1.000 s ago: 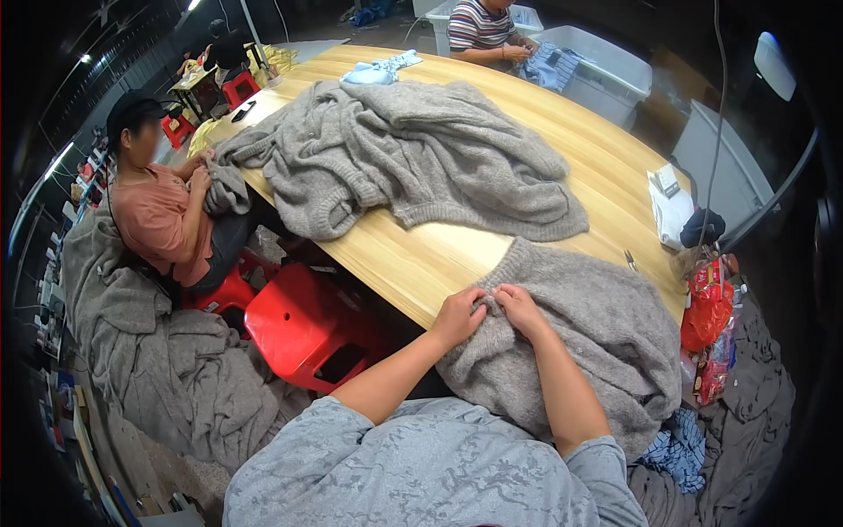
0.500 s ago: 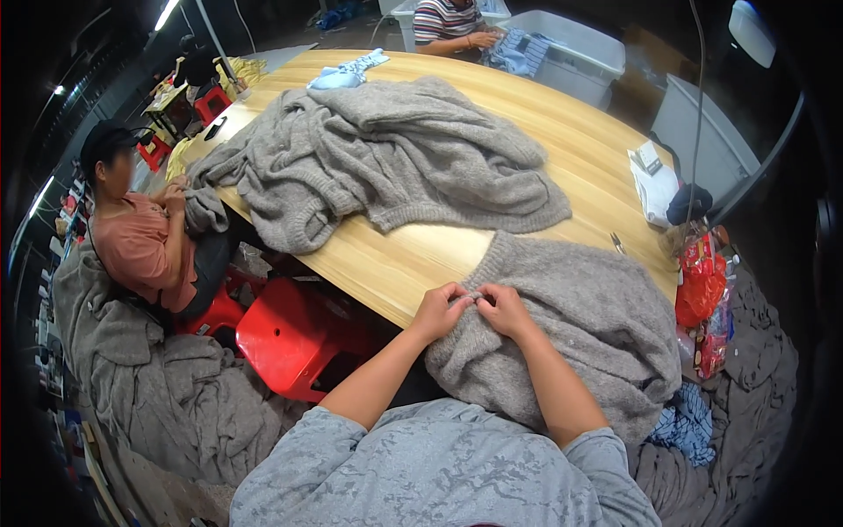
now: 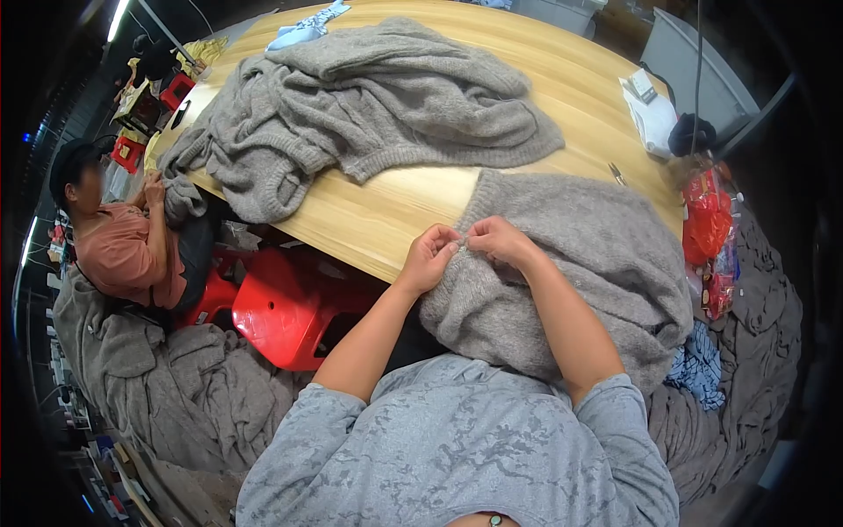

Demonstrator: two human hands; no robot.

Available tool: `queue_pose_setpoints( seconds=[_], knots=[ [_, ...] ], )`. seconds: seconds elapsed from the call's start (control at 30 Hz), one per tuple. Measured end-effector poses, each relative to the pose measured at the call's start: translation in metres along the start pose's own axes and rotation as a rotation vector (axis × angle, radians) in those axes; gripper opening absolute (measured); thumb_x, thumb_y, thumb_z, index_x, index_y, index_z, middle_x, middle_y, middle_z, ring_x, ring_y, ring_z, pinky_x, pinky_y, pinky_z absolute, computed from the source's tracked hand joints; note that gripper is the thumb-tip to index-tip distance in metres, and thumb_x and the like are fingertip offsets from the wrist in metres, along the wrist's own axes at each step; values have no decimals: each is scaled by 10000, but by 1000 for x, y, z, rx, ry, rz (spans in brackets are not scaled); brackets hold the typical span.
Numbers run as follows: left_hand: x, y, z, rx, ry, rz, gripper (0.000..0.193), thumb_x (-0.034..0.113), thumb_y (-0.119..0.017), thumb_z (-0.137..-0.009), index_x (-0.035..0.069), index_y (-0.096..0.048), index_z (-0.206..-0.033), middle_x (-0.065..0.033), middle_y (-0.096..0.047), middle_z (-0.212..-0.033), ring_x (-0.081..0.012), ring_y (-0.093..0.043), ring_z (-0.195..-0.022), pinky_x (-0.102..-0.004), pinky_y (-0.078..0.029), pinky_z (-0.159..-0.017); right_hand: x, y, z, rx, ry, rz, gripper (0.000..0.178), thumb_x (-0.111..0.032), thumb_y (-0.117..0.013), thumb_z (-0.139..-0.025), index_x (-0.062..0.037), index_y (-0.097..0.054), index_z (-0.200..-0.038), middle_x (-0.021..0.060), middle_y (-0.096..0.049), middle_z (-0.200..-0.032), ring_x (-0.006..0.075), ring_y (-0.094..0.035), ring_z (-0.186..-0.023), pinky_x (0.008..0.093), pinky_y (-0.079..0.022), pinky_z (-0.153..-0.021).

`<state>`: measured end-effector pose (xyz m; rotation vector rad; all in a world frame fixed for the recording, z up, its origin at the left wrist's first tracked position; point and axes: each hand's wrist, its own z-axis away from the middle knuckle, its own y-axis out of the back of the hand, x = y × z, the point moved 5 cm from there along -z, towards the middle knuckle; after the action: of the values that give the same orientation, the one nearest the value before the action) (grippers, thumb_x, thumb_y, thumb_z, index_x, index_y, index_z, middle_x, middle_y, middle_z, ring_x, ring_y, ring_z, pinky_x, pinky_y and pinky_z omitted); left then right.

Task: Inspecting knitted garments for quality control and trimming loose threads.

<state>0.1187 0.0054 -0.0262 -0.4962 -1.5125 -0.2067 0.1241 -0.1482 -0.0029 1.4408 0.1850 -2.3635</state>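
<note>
A grey knitted sweater (image 3: 571, 237) lies bunched over the table's near edge and against my lap. My left hand (image 3: 428, 259) is closed in a pinch at its ribbed border, thumb against the fingertips. Close beside it, my right hand (image 3: 502, 243) pinches the same border from the right, fingertips almost meeting those of the left. Whether a thread or anything small is between the fingertips is too fine to make out. Farther back on the table, a large heap of the same grey knitwear (image 3: 369, 105) is spread out.
The wooden table (image 3: 606, 123) carries small snips (image 3: 617, 174), white papers (image 3: 652, 119) and light blue cloth (image 3: 303, 31). At left a seated person (image 3: 132, 246) handles grey knitwear near a red stool (image 3: 277, 307). Grey knit piles (image 3: 193, 395) flank me; red plastic bags (image 3: 707, 215) hang right.
The view has tipped downward, so the table sits higher in the picture. My right hand has turned, its fingers now pointing more to the left. Both hands stay at the sweater's border.
</note>
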Motion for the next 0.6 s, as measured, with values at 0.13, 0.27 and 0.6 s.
queue_pose_setpoints(
  seconds=[0.13,0.27,0.6],
  knots=[
    [3,2,0,-16,76,45,244,1,-547,-896,19,-525,-1139,9,-610,-842,-23,-521,-739,-172,-411,-671,-3,-3,0,42,-25,11,77,-117,-653,-776,-72,-598,-745,-58,-506,-614,39,-435,-517,207,-334,-465],
    [4,4,-4,-3,205,174,305,3,-545,-892,10,-500,-1194,-4,-635,-845,-37,-555,-743,-172,-431,-685,-5,-8,3,75,95,14,83,-102,-664,-782,-64,-600,-746,-47,-532,-642,40,-452,-548,207,-342,-485],
    [15,8,-1,-241,347,78,424,41,-632,-845,45,-482,-1242,-7,-619,-985,-54,-568,-847,-187,-451,-704,-15,-18,21,273,263,141,149,-141,-688,-807,-4,-637,-835,35,-624,-721,100,-546,-641,268,-431,-584]
  ],
)
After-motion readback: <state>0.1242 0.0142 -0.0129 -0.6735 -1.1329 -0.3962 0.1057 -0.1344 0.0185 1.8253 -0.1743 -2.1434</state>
